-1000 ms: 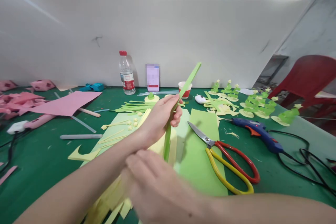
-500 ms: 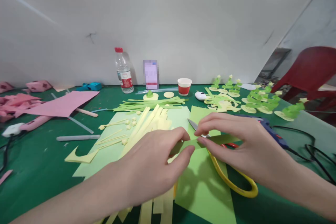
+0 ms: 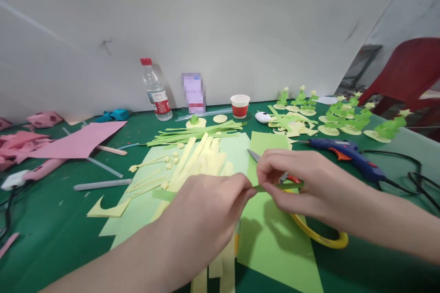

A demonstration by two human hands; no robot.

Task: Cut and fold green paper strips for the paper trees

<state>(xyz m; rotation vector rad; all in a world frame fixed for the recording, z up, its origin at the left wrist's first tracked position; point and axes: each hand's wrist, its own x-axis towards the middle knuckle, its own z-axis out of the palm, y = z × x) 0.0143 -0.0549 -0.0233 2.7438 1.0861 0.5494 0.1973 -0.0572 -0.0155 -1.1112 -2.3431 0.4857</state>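
Observation:
A narrow green paper strip [image 3: 287, 186] is stretched between my two hands. My left hand [image 3: 213, 208] pinches it between thumb and fingers. On the other side, my right hand [image 3: 305, 178] grips the strip, its thumb below and fingers curled above. Beneath them lies a sheet of green paper [image 3: 278, 242]. Scissors with yellow handles [image 3: 323, 240] rest on that sheet, partly hidden by my right hand, blade pointing away. Left of the hands, many pale yellow paper strips [image 3: 195, 160] are heaped on a light green sheet [image 3: 147, 210].
A blue glue gun [image 3: 350, 153] with a black cord lies at the right. Small green paper plants [image 3: 347, 116] stand behind it. Toward the back are a paper cup [image 3: 240, 107], a water bottle [image 3: 157, 94] and green strips [image 3: 192, 133]. Pink paper [image 3: 82, 139] lies left.
The strip between my hands has turned from showing its flat side to nearly edge-on. My left fingers have closed tighter. The view has shifted slightly, revealing more of the glue gun.

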